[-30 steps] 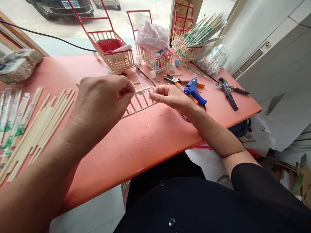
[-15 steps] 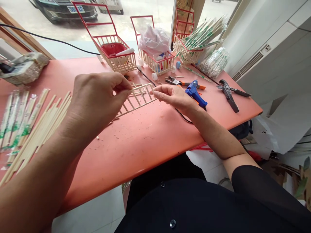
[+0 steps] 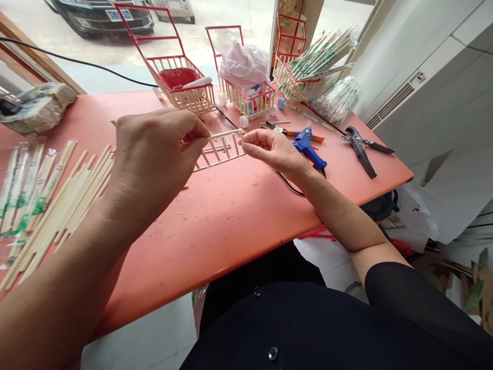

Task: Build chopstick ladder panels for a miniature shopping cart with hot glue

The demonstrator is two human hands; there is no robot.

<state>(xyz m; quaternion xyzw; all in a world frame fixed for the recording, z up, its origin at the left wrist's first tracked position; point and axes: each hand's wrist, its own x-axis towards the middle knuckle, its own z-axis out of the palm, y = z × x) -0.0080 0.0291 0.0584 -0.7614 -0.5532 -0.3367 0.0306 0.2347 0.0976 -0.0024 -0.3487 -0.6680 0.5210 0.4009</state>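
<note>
Pink, smooth-topped table (image 3: 215,231), scattered with debris. Left: loose pale wooden sticks (image 3: 71,205), laid roughly parallel, presumably for easy picking. Left hand (image 3: 150,159) pinches the upper rail of a ladder-shaped pale wooden frame (image 3: 219,162), raised above the tabletop; right hand (image 3: 275,151), apart from the left, pinches its right end, probably for steadiness. Beyond: blue plastic glue gun (image 3: 314,153), likely kept within reach.

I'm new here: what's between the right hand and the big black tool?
In the head view, a blue glue gun lies between the right hand and black tool, orange-handled pliers partly behind it.
</note>
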